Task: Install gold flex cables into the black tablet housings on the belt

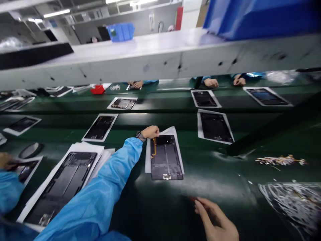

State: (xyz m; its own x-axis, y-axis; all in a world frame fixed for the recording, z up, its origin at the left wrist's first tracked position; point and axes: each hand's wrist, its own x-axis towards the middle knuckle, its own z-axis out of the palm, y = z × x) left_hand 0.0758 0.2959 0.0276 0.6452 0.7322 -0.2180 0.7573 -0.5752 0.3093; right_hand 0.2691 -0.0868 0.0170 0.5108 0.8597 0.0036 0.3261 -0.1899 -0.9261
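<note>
My left hand (150,132) reaches out of a blue sleeve (100,187) and rests at the top corner of a white paper sheet (148,157). On that sheet lies a dark tablet back panel (167,162) with a yellow flex cable (153,149) along its left side. My right hand (215,217) is low on the dark green belt, its fingertips close to a small reddish item (192,198) that is too blurred to name. Under my left forearm, a larger dark panel (60,187) lies on stacked white sheets.
Several more panels on white sheets lie along the green belt (140,209). A co-worker's hand (5,160) works at far left, and other hands (211,82) show beyond a grey shelf (150,63). A tangle of wires (293,207) and loose scraps (281,160) lie at right.
</note>
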